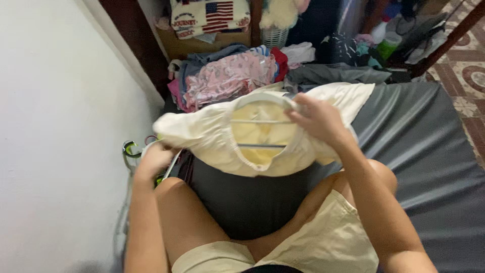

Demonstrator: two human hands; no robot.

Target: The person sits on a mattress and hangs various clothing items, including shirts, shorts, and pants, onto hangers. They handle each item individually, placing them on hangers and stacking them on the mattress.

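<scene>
A pale yellow garment (212, 132) hangs spread over my knees, with a white plastic hanger (261, 121) showing inside its open neck. My right hand (319, 119) grips the garment and the hanger's upper right side. My left hand (154, 158) is lower left, closed on the garment's left end beside a bunch of hangers. I sit on a dark grey mattress (419, 136) with my bare legs apart.
A pile of clothes (230, 76), pink on top, lies just beyond the garment, with a grey cloth (333, 75) next to it. Spare hangers (132, 150) lie by the white wall (55, 126) on the left. Boxes, a white basket and clutter fill the back.
</scene>
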